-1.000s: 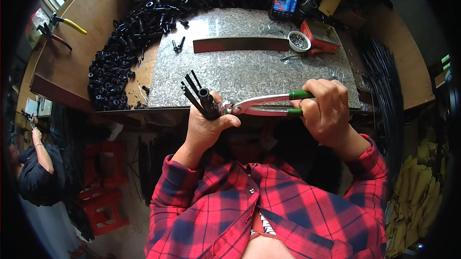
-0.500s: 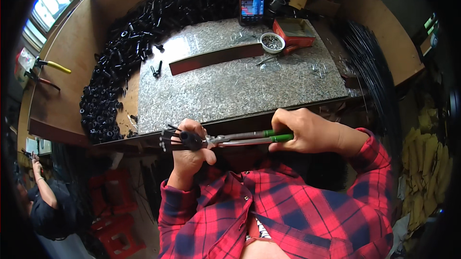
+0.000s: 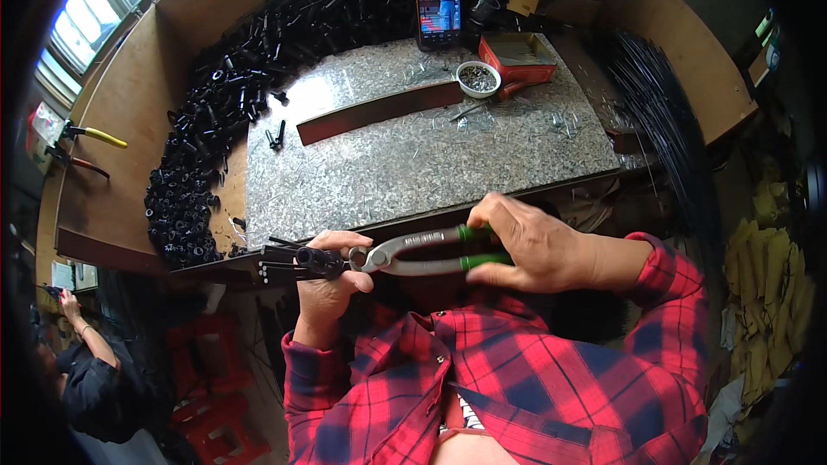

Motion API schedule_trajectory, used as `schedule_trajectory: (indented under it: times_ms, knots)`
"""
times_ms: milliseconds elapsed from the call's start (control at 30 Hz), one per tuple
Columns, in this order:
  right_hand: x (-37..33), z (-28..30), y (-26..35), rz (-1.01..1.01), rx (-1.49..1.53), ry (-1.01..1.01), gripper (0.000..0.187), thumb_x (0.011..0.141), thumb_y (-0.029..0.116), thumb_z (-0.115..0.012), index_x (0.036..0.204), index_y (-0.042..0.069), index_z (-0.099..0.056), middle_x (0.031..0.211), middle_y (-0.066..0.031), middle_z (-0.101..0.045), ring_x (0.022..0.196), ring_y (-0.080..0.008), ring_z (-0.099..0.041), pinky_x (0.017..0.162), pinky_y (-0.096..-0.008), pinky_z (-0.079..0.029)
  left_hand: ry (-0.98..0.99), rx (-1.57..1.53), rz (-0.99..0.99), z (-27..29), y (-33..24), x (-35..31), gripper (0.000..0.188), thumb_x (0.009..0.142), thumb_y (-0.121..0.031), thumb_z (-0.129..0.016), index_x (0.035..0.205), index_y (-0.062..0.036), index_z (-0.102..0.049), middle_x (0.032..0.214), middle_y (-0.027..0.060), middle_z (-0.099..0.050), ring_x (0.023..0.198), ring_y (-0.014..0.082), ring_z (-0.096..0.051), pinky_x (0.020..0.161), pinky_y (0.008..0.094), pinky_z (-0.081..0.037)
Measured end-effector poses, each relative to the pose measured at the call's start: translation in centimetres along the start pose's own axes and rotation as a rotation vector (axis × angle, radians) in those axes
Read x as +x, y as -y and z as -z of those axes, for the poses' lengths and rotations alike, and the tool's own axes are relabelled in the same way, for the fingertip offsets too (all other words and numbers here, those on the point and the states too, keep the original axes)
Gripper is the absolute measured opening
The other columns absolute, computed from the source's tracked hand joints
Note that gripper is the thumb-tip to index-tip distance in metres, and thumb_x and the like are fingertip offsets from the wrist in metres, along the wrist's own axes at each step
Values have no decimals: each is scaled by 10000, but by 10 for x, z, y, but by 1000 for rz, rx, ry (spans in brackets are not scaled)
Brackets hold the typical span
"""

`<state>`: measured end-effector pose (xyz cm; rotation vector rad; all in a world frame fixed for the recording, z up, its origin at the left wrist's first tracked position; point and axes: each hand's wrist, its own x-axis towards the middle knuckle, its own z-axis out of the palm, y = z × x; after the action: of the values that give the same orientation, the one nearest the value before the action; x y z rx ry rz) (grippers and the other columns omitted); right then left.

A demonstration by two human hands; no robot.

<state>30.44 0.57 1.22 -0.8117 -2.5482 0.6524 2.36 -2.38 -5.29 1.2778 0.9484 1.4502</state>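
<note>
My left hand (image 3: 326, 294) grips a black tubular plastic piece (image 3: 317, 263). Several thin black rods (image 3: 281, 274) fan out from it to the left, some with pale tips. Around the green-sleeved handles of a pair of end-cutting pincers (image 3: 379, 259) is my right hand (image 3: 543, 248). The handles are spread, and the pincers' jaws sit right beside the plastic piece, close to my left thumb and fingers. Whether the jaws touch the piece I cannot tell. Both hands are in front of the workbench's near edge.
A speckled board (image 3: 388, 172) on the bench bears a long dark bar (image 3: 379, 113), a white cup of small metal bits (image 3: 478, 79) and a red box (image 3: 517, 60). Black plastic parts (image 3: 194, 155) are heaped left, black rods (image 3: 655, 103) right. A phone (image 3: 438, 4) stands behind. Another person (image 3: 99, 370) works at far left.
The pincers' handles have spread from nearly together to wide apart. My left hand has moved slightly left and down with the black piece, whose rods now point more to the left.
</note>
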Motion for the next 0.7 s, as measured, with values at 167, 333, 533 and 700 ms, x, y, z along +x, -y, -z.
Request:
schedule_trajectory:
  times_ms: [167,333,533,700]
  knots:
    - [5,15,10,-348,468,262,274,946,277,-519,958,4,-542,779,-133,-608,711,-264,-622,648,-350,-491,30,-171,56,4,3,2,703,450,-213,-917,1044,13,-618,817,-1,-617,699,59,-533,605,207,-412]
    - [12,22,5,-549,792,656,357,872,322,-652,990,3,-544,680,-70,-614,574,-127,-604,532,-271,-476,180,30,25,9,2,4,558,431,-276,-917,888,-29,-713,829,51,-663,673,102,-544,597,244,-422]
    - [8,0,-6,145,-271,-148,511,760,260,-721,1094,-21,-456,1067,-197,-524,895,-295,-575,745,-380,-482,47,-126,95,12,14,5,599,456,-272,-916,948,-16,-691,850,-12,-625,715,64,-516,614,214,-411]
    - [11,14,-5,-399,613,406,305,942,301,-532,940,2,-587,760,-103,-630,623,-187,-610,618,-317,-502,85,-270,186,13,1,7,590,438,-222,-927,936,-16,-685,846,-9,-628,702,71,-544,599,220,-429]
